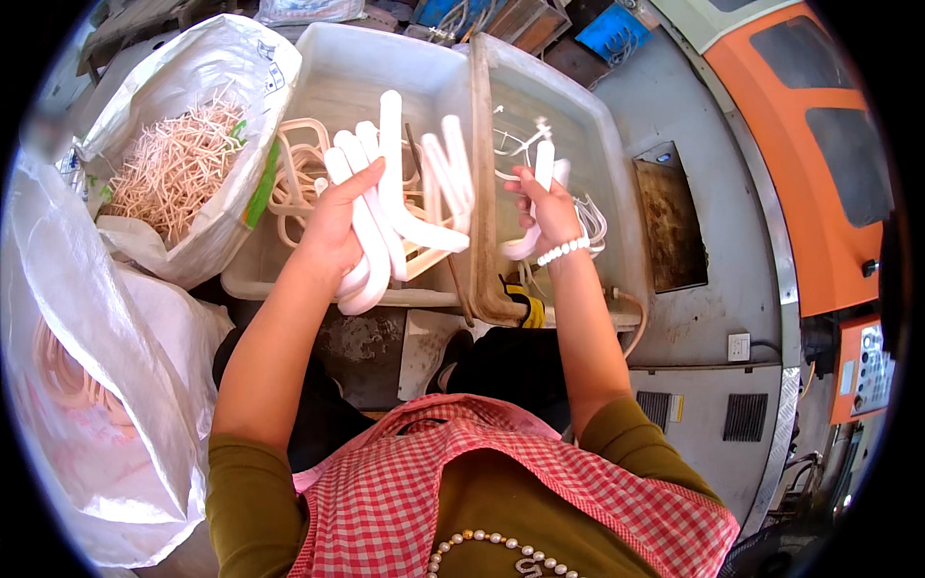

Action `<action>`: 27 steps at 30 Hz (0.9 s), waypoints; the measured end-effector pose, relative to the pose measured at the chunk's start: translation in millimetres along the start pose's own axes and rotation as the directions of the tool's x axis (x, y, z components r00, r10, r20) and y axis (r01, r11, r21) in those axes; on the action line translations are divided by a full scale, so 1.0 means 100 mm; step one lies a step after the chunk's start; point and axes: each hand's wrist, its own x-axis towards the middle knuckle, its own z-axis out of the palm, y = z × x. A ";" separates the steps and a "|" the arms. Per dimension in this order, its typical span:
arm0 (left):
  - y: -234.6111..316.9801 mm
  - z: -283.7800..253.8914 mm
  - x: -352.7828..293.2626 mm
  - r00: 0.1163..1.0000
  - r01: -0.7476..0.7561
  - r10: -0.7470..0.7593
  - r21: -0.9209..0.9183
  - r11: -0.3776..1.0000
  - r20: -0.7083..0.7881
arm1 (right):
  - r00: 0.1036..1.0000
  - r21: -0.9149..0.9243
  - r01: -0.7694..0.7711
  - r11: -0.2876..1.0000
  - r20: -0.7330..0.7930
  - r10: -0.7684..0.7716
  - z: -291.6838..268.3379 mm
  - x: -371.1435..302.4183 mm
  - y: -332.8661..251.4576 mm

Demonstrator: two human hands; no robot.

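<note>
At the far left, a white plastic sack [106, 279] stands with pink looped strands [72, 371] showing inside it. Above it, an open white woven sack [224, 236] contains a heap of thin pink sticks [178, 159]; a green strip [260, 188] runs down its right side.

Next to the right is the left tub [395, 58], a pale rectangular container holding cream tubular loops [303, 159]. Over this tub, the left hand [337, 217] grips a bunch of white curved rods [389, 144]. The thumb lies across the bunch; the remaining fingers are mostly hidden behind the rods, so their exact curl cannot be told. The rods' bends point downward.

The right tub [482, 173] adjoins the left tub and contains thin white strands [593, 223]. Above it, the right hand [549, 207] holds a single-looking white bent rod [544, 164], its fingers curled and closed against the shaft. A white bead bracelet [564, 251] encircles the wrist. A yellow-and-black glove [525, 303] hangs at the tub's front edge.

Further right, a rectangular recess [670, 217] opens in a grey panel. At the far right stands an orange machine housing [838, 241], with a control panel [872, 371] below.
</note>
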 end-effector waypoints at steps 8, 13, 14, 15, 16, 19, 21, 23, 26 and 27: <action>-0.16 -0.08 0.12 0.995 -0.001 0.014 0.131 0.991 -0.101 | 0.766 -0.453 0.642 0.619 0.426 -0.482 0.66 -0.70 0.45; -0.12 -0.07 0.10 0.991 -0.078 0.100 0.224 0.971 -0.087 | 0.790 -0.510 0.611 0.605 0.435 -0.431 0.60 -0.62 0.48; -0.10 -0.06 0.10 0.990 -0.067 0.096 0.251 0.966 -0.106 | 0.785 -0.500 0.619 0.606 0.370 -0.496 0.54 -0.54 0.54; -0.07 -0.06 0.10 0.988 -0.056 0.094 0.273 0.960 -0.125 | 0.774 -0.492 0.627 0.604 0.304 -0.555 0.47 -0.47 0.55; -0.05 -0.09 0.08 0.984 -0.044 0.093 0.297 0.954 -0.153 | 0.801 -0.446 0.593 0.670 0.243 -0.547 0.39 -0.39 0.51; 0.03 -0.09 0.07 0.968 -0.059 0.117 0.250 0.966 -0.222 | 0.917 -0.196 0.396 0.897 0.032 -0.397 0.14 -0.26 0.25; 0.05 -0.23 0.13 0.965 -0.050 0.109 0.241 0.969 -0.238 | 0.939 -0.060 0.337 0.940 -0.054 -0.340 0.11 -0.36 -0.05; 0.06 -0.20 0.11 0.953 -0.039 0.093 0.185 0.982 -0.290 | 0.952 0.030 0.305 0.952 -0.021 -0.304 0.03 -0.40 -0.16; 0.01 -0.14 0.12 0.973 0.013 -0.002 0.045 0.999 -0.232 | 0.980 0.151 0.189 0.970 0.035 -0.196 0.03 -0.41 -0.07; -0.01 -0.11 0.11 0.978 0.039 -0.043 -0.026 0.999 -0.204 | 0.988 0.170 0.134 0.976 0.059 -0.146 0.05 -0.41 0.00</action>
